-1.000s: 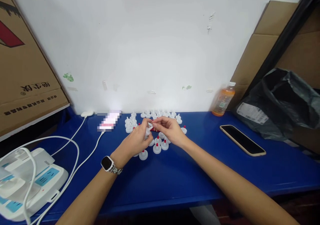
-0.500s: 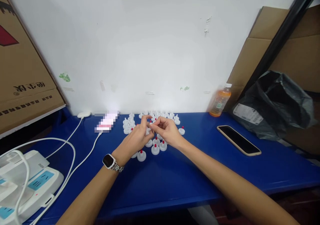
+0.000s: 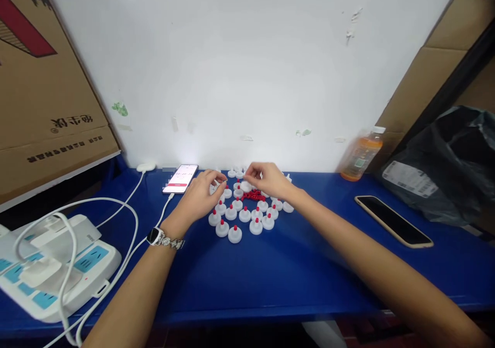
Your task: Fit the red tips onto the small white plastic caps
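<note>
White plastic spout caps [image 3: 235, 234], many red-tipped, surround piled red tips [image 3: 253, 196] on the blue table [image 3: 270, 281]. Left hand [image 3: 199, 193] curls narrowly beside them, right hand [image 3: 274, 179] narrows over one; any hold cannot be told. Single-cap handling appears underway; next move likely needs fingertip precision.

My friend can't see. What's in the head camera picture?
A person's left hand and right hand reach over white caps, many red-tipped, grouped around small red pieces on a blue table. A lit phone lies to the left, a dark phone to the right.
</note>
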{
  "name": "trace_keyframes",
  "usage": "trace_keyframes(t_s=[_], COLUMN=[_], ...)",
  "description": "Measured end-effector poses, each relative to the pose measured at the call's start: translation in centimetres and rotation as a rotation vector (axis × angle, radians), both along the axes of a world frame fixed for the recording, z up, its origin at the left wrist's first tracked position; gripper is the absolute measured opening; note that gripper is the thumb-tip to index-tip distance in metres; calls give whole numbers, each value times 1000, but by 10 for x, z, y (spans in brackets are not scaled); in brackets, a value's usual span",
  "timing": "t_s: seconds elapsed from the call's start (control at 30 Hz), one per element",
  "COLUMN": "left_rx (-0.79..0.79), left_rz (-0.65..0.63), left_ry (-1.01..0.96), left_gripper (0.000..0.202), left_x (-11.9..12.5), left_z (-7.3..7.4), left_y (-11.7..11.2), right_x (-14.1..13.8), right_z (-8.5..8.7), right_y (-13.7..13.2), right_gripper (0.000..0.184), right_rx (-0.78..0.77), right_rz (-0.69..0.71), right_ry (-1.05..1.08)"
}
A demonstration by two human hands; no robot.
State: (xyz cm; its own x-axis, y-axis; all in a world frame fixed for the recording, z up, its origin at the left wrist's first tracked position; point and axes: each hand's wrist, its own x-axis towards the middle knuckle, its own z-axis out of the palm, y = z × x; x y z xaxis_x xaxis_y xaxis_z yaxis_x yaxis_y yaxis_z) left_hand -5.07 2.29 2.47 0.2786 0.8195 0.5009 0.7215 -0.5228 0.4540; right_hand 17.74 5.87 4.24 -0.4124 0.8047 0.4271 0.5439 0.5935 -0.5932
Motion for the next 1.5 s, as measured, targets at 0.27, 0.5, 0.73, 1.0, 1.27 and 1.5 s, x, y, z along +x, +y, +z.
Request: trace_keyframes(t_s=[0.27, 0.5, 0.73, 1.0, 1.27, 1.5], left_rx=[-57, -59, -65, -48, -69, 25], left_rz=[48, 63, 144, 170, 228, 167], left_ry=[77, 105, 115, 107, 88, 71], left_gripper=[23, 24, 26, 25, 23, 33], left_x=[-6, -9, -14, -22, -29, -15], left_z=[-8, -8, -6, -9, -20, -12], left_y=[7, 8, 7, 11, 19, 6], right_x=[-50, -55, -58, -58, -73, -55], right_z=[1, -7, -7, -12, -18, -11], right_y=[56, 61, 69, 71, 61, 40], right_gripper=[2, 3, 4, 5, 15, 15], right_rx=[28, -31, -53, -32, -4, -29], right_rz=[-5, 69, 88, 92, 146, 136], right_ry=[-190, -339, -314, -367, -359, -21])
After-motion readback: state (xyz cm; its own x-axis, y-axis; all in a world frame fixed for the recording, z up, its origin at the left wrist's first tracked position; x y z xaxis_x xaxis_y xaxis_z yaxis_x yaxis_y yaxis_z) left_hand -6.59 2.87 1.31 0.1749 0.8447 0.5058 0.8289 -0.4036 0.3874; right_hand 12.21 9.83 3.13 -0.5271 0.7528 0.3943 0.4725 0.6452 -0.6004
